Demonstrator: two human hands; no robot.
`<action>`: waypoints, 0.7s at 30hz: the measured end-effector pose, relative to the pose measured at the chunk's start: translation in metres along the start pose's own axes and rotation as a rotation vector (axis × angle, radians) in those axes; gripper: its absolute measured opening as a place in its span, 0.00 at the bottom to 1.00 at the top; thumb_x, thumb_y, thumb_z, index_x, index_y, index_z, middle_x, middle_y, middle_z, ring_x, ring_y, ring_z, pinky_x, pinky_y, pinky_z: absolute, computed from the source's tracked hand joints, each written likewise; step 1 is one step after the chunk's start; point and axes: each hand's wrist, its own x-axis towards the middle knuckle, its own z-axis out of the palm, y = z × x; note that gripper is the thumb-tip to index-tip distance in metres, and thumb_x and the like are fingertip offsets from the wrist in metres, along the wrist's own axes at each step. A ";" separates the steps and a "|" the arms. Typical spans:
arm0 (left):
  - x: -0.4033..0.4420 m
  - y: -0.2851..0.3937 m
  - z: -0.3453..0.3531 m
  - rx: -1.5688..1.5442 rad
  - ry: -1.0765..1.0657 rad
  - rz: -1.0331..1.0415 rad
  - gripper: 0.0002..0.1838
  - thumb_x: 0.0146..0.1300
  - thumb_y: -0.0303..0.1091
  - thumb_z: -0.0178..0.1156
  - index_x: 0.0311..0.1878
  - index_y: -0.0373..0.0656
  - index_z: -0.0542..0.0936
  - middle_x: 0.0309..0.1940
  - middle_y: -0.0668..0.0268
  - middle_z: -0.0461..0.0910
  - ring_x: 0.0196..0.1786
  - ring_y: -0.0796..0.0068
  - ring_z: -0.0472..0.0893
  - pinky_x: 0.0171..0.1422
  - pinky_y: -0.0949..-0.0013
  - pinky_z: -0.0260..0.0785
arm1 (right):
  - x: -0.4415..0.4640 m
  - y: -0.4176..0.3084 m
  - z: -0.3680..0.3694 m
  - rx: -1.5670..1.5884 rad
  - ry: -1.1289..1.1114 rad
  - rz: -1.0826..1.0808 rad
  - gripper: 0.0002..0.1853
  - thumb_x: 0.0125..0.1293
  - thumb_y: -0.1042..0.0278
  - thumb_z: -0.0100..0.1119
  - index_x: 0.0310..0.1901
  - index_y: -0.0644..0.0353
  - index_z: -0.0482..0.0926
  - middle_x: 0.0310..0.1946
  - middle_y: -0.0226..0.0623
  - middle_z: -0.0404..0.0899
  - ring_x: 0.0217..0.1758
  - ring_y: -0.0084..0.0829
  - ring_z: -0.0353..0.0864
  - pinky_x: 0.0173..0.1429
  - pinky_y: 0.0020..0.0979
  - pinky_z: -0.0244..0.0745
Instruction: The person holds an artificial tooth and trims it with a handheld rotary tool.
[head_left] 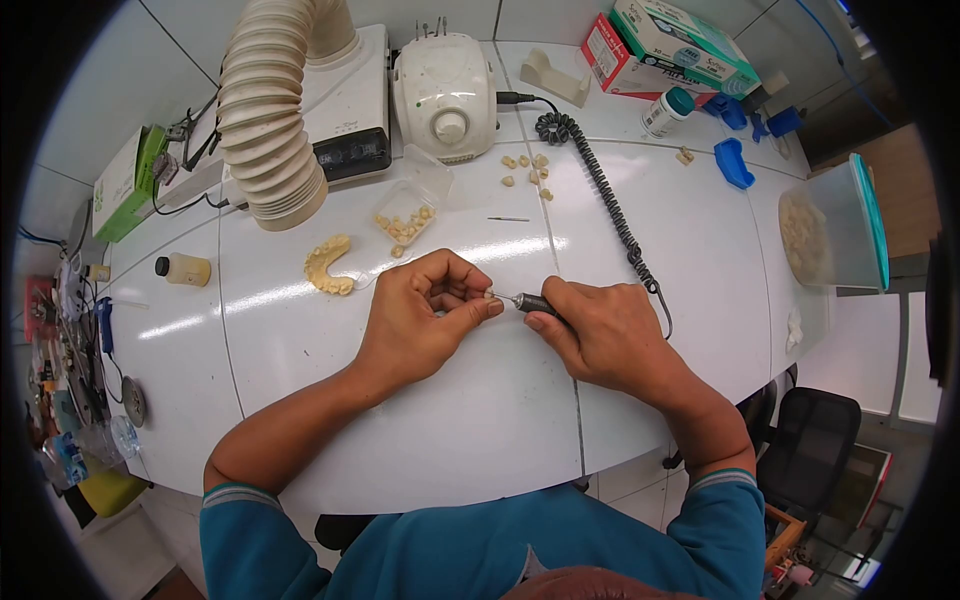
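Note:
My left hand [408,325] pinches a small pale tooth crown [489,293] between thumb and fingertips; the fingers cover most of it. Wrapped round a dark rotary handpiece [538,305], my right hand [618,332] points its thin metal bur [508,297] left, at the crown. Whether the tip touches it is too small to tell. Beyond my left hand lies a cream dental arch model [327,265]. A clear plastic box [383,222] behind it holds several tooth-coloured crowns. More loose crowns [535,172] sit farther back, and a thin spare bur [508,219] lies in front of them.
A coiled cord [600,180] runs from the cream control unit [445,95] past my right hand. The ribbed suction hose [262,120] hangs at back left, near a small bottle [183,269]. Glove boxes [665,55], a blue tray [734,164] and a lidded tub [835,225] stand right.

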 end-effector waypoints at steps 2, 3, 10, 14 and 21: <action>0.000 0.000 0.000 -0.001 0.000 0.002 0.10 0.70 0.22 0.79 0.48 0.33 0.86 0.42 0.65 0.88 0.44 0.82 0.87 0.52 0.76 0.83 | 0.000 0.000 0.000 -0.002 -0.004 0.003 0.20 0.85 0.47 0.63 0.41 0.57 0.79 0.29 0.40 0.88 0.24 0.48 0.87 0.30 0.46 0.78; 0.000 0.000 0.000 -0.004 0.001 0.000 0.10 0.70 0.22 0.79 0.48 0.33 0.86 0.42 0.65 0.88 0.44 0.82 0.87 0.52 0.76 0.83 | 0.000 0.001 0.001 -0.004 0.000 0.007 0.20 0.85 0.47 0.63 0.41 0.57 0.79 0.29 0.40 0.88 0.24 0.48 0.87 0.30 0.46 0.78; 0.000 0.000 0.000 0.002 0.003 0.008 0.10 0.70 0.22 0.79 0.49 0.33 0.86 0.43 0.65 0.88 0.44 0.83 0.87 0.52 0.77 0.82 | 0.000 0.001 0.002 -0.011 0.013 0.008 0.20 0.85 0.47 0.63 0.42 0.57 0.79 0.29 0.39 0.88 0.24 0.48 0.87 0.30 0.46 0.78; 0.000 0.000 0.000 0.006 -0.001 -0.001 0.11 0.70 0.23 0.79 0.49 0.33 0.86 0.43 0.65 0.88 0.45 0.83 0.87 0.53 0.76 0.82 | 0.000 0.000 -0.001 -0.009 -0.008 0.006 0.20 0.85 0.47 0.63 0.42 0.57 0.79 0.29 0.39 0.88 0.24 0.48 0.87 0.30 0.46 0.78; 0.000 0.001 0.000 0.004 0.000 -0.003 0.11 0.70 0.23 0.79 0.49 0.33 0.86 0.43 0.65 0.88 0.45 0.83 0.86 0.53 0.76 0.82 | 0.000 0.000 0.000 -0.014 -0.004 0.007 0.20 0.85 0.47 0.63 0.42 0.57 0.79 0.29 0.38 0.88 0.24 0.47 0.87 0.30 0.46 0.78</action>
